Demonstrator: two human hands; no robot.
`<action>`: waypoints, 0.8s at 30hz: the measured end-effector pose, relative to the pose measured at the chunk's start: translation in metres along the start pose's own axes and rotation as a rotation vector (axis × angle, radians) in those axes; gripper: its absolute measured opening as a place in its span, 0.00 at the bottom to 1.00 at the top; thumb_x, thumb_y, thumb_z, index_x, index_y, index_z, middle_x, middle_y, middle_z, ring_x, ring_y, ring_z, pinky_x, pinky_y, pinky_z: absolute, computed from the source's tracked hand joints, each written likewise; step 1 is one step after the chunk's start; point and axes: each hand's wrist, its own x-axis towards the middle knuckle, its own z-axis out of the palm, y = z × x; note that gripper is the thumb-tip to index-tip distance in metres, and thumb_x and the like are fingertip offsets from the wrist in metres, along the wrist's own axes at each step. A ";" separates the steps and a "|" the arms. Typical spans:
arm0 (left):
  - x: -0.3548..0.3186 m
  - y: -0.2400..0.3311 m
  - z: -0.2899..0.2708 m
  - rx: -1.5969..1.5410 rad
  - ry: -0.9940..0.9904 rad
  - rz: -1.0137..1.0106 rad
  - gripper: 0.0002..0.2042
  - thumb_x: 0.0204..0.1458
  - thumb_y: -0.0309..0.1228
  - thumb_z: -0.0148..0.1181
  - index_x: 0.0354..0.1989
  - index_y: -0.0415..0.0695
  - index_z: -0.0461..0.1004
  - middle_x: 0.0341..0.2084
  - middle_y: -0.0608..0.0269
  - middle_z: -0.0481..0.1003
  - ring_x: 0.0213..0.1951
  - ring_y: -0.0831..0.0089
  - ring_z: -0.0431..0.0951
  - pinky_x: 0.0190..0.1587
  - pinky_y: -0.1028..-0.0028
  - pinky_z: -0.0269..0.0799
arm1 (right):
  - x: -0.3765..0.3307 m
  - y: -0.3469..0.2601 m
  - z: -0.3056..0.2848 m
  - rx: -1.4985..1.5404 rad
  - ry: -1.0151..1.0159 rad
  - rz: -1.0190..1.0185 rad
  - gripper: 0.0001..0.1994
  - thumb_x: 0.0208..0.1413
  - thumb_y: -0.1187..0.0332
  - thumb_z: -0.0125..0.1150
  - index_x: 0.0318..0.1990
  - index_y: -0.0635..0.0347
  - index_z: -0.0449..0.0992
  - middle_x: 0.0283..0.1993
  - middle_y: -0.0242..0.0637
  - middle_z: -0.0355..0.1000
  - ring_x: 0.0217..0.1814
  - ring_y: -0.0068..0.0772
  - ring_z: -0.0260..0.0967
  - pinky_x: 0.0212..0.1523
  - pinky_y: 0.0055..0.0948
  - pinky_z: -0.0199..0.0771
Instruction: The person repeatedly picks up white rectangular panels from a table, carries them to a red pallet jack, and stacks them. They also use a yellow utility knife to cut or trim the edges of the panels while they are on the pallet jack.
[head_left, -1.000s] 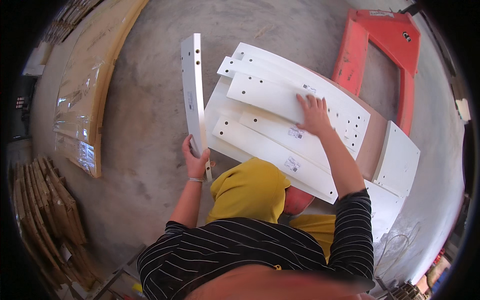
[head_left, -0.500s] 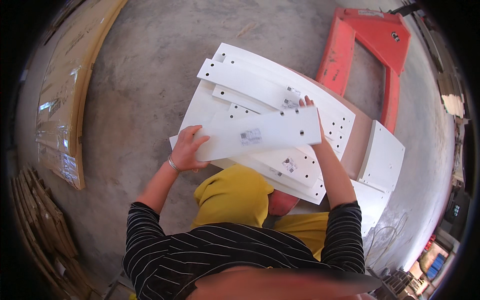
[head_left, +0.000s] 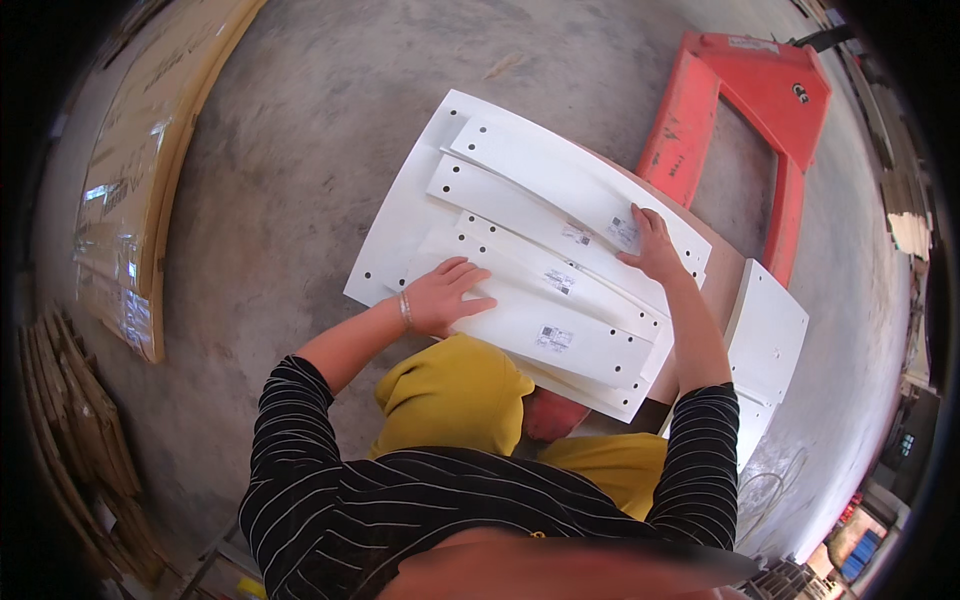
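Observation:
Several narrow white boards with dark drilled holes and printed stickers lie side by side and partly overlapping on a larger white panel [head_left: 395, 235]. On the left end of the nearest board [head_left: 600, 352] rests my left hand [head_left: 443, 298], its fingers apart and thumb stretched out. My right hand [head_left: 655, 247] lies at the right end of the farthest narrow board [head_left: 545, 165], thumb spread from the fingers, touching its surface near a sticker. Between them lie two more narrow boards, one of them a middle board [head_left: 505, 203]. Neither hand is closed around a board.
Beneath the panels shows a brown sheet [head_left: 722, 262]. A red pallet jack [head_left: 680, 130] stands at the far right. More white panels [head_left: 768, 335] lie at the right. Wrapped flat cartons [head_left: 135, 190] and stacked brown sheets [head_left: 85, 430] are on the left.
The board I held raised and slanted in both hands is now down on the stack. My left hand has moved right onto the nearest board; the narrow boards now lie more nearly parallel.

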 end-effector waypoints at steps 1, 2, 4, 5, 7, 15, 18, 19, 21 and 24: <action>0.007 0.000 0.001 -0.010 -0.041 0.005 0.35 0.26 0.44 0.70 0.50 0.53 0.68 0.55 0.49 0.59 0.56 0.52 0.59 0.61 0.53 0.48 | -0.001 -0.003 0.004 -0.045 0.004 0.000 0.52 0.29 0.59 0.75 0.65 0.55 0.49 0.65 0.47 0.48 0.67 0.51 0.45 0.66 0.45 0.48; 0.012 -0.001 0.002 0.022 -0.053 -0.003 0.35 0.27 0.44 0.69 0.52 0.54 0.68 0.56 0.50 0.59 0.56 0.52 0.58 0.62 0.52 0.47 | 0.000 -0.006 0.005 -0.099 -0.018 0.005 0.53 0.28 0.58 0.75 0.65 0.53 0.48 0.66 0.46 0.46 0.68 0.51 0.43 0.66 0.48 0.46; 0.020 -0.001 0.001 0.069 -0.122 -0.036 0.36 0.30 0.45 0.68 0.54 0.54 0.66 0.56 0.51 0.58 0.58 0.53 0.57 0.63 0.50 0.43 | 0.005 -0.009 0.002 -0.133 -0.049 0.069 0.57 0.26 0.53 0.76 0.67 0.45 0.45 0.67 0.42 0.47 0.69 0.49 0.43 0.65 0.50 0.46; 0.023 -0.002 -0.001 0.065 -0.106 -0.047 0.35 0.31 0.46 0.67 0.54 0.54 0.66 0.57 0.52 0.58 0.58 0.54 0.57 0.63 0.49 0.43 | 0.009 -0.009 -0.002 -0.109 -0.093 0.094 0.57 0.26 0.52 0.76 0.67 0.44 0.44 0.67 0.41 0.47 0.69 0.49 0.43 0.65 0.50 0.47; 0.027 -0.007 -0.004 0.047 -0.072 -0.080 0.35 0.34 0.47 0.65 0.55 0.54 0.65 0.58 0.52 0.57 0.59 0.55 0.56 0.62 0.48 0.42 | 0.019 -0.007 -0.010 -0.101 -0.173 0.180 0.58 0.26 0.51 0.75 0.68 0.42 0.42 0.66 0.40 0.50 0.68 0.49 0.46 0.64 0.47 0.51; 0.046 -0.097 -0.029 0.120 0.184 -0.737 0.29 0.42 0.42 0.63 0.54 0.44 0.65 0.53 0.55 0.65 0.58 0.56 0.60 0.58 0.61 0.55 | 0.041 0.005 -0.018 -0.104 -0.119 0.151 0.56 0.29 0.56 0.75 0.68 0.40 0.41 0.63 0.43 0.53 0.64 0.51 0.52 0.62 0.48 0.55; 0.067 -0.110 -0.024 0.218 0.086 -0.452 0.29 0.42 0.42 0.63 0.52 0.43 0.66 0.52 0.54 0.66 0.57 0.58 0.61 0.58 0.63 0.56 | 0.046 0.008 -0.013 -0.198 -0.113 0.101 0.55 0.31 0.59 0.73 0.67 0.38 0.41 0.62 0.44 0.53 0.64 0.51 0.52 0.62 0.50 0.54; 0.078 -0.108 -0.019 0.189 0.029 -0.400 0.32 0.42 0.44 0.63 0.56 0.44 0.63 0.55 0.54 0.64 0.58 0.58 0.60 0.60 0.60 0.54 | 0.049 0.009 -0.011 -0.262 -0.108 0.082 0.54 0.31 0.60 0.73 0.67 0.37 0.41 0.62 0.45 0.53 0.63 0.51 0.52 0.62 0.51 0.53; 0.103 -0.093 -0.004 0.200 -0.032 -0.360 0.35 0.41 0.45 0.64 0.58 0.44 0.59 0.57 0.55 0.61 0.59 0.58 0.58 0.61 0.57 0.51 | 0.052 0.009 -0.005 -0.202 -0.026 0.088 0.54 0.32 0.61 0.72 0.67 0.36 0.41 0.62 0.45 0.53 0.63 0.51 0.53 0.62 0.51 0.53; 0.143 -0.067 0.019 0.273 -0.127 -0.353 0.40 0.39 0.46 0.65 0.61 0.45 0.55 0.58 0.55 0.59 0.60 0.58 0.57 0.61 0.52 0.49 | 0.055 0.007 -0.001 -0.178 -0.046 0.108 0.53 0.32 0.60 0.71 0.67 0.40 0.41 0.60 0.45 0.55 0.61 0.51 0.54 0.61 0.49 0.54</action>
